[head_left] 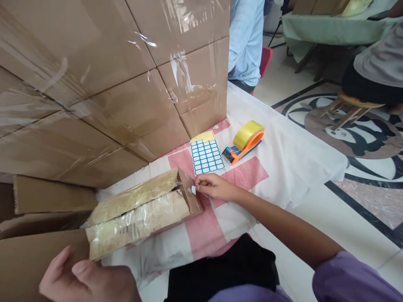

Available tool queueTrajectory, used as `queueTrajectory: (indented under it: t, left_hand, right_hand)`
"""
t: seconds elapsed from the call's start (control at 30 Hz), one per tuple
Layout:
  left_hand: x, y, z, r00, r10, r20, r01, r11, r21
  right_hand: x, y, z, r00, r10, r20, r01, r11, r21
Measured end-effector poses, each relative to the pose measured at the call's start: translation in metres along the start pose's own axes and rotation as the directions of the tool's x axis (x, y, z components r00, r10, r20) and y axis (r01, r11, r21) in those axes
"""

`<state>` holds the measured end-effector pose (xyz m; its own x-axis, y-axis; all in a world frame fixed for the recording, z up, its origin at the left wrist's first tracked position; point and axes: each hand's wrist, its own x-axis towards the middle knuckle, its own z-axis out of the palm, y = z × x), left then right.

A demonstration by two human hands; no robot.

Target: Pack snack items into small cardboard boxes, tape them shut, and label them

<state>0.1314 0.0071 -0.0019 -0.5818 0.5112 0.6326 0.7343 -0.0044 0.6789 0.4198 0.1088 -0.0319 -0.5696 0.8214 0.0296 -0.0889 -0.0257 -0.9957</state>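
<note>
A long taped cardboard box [141, 209] lies on the table in front of me. My right hand [214, 186] pinches a small blue-edged white sticker [193, 190] against the box's far end face. My left hand [85, 279] rests at the box's near end, fingers curled on its corner and on a flat cardboard sheet [28, 260]. A sheet of blue label stickers [206, 153] lies just beyond my right hand.
An orange tape dispenser with yellowish tape [245, 140] sits right of the sticker sheet. A tall wall of taped cardboard [110, 79] fills the left and back. The white-and-pink tablecloth [283, 155] ends at the right edge. Other people sit beyond the table.
</note>
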Motion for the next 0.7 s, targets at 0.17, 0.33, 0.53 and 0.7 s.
queueTrajectory:
  t: [0.17, 0.33, 0.53, 0.7]
  left_hand:
    - [-0.012, 0.004, 0.011, 0.974, 0.04, -0.223, -0.04, 0.999, 0.004]
    - [-0.013, 0.006, 0.013, 0.977, -0.008, -0.213, -0.009, 0.997, -0.077]
    - [-0.014, 0.004, 0.012, 0.985, -0.025, -0.173, 0.01, 0.996, -0.091]
    - [-0.014, 0.005, 0.013, 0.991, -0.048, -0.125, 0.03, 0.989, -0.146]
  right_hand:
    - [0.001, -0.001, 0.002, 0.993, -0.106, -0.051, 0.101, 0.991, -0.086]
    - [0.003, 0.001, 0.008, 0.986, -0.159, -0.043, 0.144, 0.959, -0.245]
    - [0.003, 0.005, 0.007, 0.96, -0.134, -0.247, 0.037, 0.931, -0.362]
    - [-0.004, 0.0, 0.004, 0.983, -0.112, -0.143, 0.089, 0.983, -0.159]
